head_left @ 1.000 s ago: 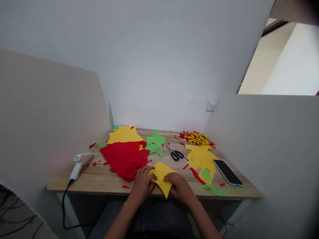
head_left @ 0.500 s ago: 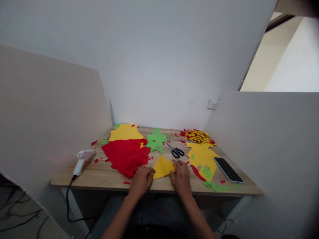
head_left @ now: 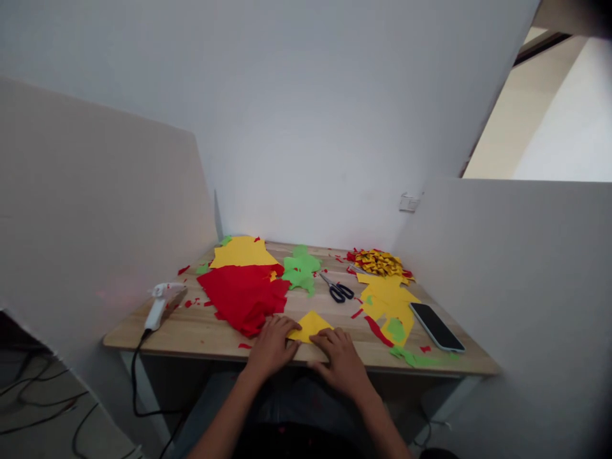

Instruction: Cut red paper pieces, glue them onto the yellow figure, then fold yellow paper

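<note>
A small folded yellow sheet, felt or paper, lies near the table's front edge with its point facing away from me. My left hand holds its left corner down between bent fingers and thumb. On the right side, my right hand rests with stretched fingertips on the sheet, thumb apart near the table edge. The palms hide both lower corners. Beyond the sheet lie scissors with dark handles, blades pointing away. Close to my left hand is a heap of red sheets.
Yellow sheets and green pieces lie at the back. A ruffled yellow-red bundle sits back right, behind more yellow pieces. A phone lies right; a white corded glue gun stands left. Partitions flank the wooden table.
The yellow sheet now shows a smaller, flatter shape. My right hand has shifted left and its fingers now lie over the sheet. The view has turned slightly.
</note>
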{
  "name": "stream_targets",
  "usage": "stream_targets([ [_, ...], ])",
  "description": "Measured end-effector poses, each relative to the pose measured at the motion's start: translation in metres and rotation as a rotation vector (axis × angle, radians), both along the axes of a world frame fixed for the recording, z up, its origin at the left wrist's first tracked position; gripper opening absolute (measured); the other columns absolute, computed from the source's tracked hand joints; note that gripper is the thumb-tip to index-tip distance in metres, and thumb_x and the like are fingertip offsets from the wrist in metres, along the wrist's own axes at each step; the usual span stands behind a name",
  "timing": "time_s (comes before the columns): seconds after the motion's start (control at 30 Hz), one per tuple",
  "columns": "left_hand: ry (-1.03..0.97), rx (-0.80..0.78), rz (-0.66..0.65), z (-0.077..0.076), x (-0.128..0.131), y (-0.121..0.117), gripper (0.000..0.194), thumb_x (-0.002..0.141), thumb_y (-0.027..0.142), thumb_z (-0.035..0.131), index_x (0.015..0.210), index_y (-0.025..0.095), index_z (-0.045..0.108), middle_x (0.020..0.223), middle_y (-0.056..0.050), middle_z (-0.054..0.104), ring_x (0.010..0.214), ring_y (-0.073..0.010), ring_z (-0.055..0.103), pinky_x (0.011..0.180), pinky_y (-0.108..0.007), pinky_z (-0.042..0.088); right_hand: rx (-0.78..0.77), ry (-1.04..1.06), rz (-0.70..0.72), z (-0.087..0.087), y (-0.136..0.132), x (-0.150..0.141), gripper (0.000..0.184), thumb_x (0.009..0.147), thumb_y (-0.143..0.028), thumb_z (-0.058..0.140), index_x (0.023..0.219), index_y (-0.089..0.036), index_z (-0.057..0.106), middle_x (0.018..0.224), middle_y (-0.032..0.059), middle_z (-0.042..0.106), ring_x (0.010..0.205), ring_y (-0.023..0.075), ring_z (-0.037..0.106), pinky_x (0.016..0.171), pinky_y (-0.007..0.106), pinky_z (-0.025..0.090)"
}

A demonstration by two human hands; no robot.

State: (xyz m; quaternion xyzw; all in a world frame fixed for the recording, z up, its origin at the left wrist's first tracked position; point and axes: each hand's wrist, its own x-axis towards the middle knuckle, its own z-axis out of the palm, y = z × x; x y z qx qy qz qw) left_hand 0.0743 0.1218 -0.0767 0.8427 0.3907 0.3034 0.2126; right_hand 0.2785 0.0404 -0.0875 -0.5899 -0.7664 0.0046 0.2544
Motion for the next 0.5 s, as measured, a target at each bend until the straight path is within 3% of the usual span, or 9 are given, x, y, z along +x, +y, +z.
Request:
stream_targets([
  [0.1,-0.083,-0.077,-0.011,-0.004,-0.002,0.001,0.023,0.083,0.029,0.063,0.105,0.022,0.070,0.109,-0.008,0.070,0.109,-0.0271,0.057,0.102,-0.042,0.038,0.041,0.044,-0.019,-0.009,-0.008,-0.001,0.045,0.081,-0.037,0.076,0.124,-0.029,0.064,0.114,0.0085,0.065,0.110,0.0312,0.057,0.098,0.049,0.044],
  [0.3,-0.316,-0.231,-0.043,-0.008,0.002,0.001,0.030,0.082,0.040,0.063,0.104,0.020,0.069,0.098,-0.009,0.071,0.093,-0.0239,0.064,0.086,-0.036,0.049,0.106,0.121,-0.091,-0.026,-0.013,-0.009,0.020,0.081,-0.021,0.074,0.099,-0.023,0.066,0.099,0.0082,0.065,0.097,0.0295,0.060,0.085,0.044,0.049],
  [0.4,-0.502,-0.307,-0.033,0.001,0.006,0.003,0.050,0.085,0.058,0.053,0.110,0.016,0.062,0.096,-0.011,0.069,0.082,-0.0214,0.066,0.077,-0.035,0.053,0.108,0.147,-0.024,-0.024,-0.012,-0.009,0.013,0.083,-0.012,0.065,0.089,-0.023,0.063,0.097,0.0072,0.065,0.094,0.0273,0.061,0.080,0.040,0.050],
  [0.5,-0.668,-0.341,-0.004,0.022,0.004,0.004,0.058,0.089,0.065,0.044,0.118,0.016,0.056,0.107,-0.013,0.066,0.087,-0.0207,0.066,0.079,-0.035,0.053,0.127,0.324,0.035,-0.008,-0.013,-0.011,0.010,0.089,-0.018,0.058,0.082,-0.024,0.061,0.087,0.0049,0.066,0.083,0.0239,0.062,0.073,0.035,0.049],
])
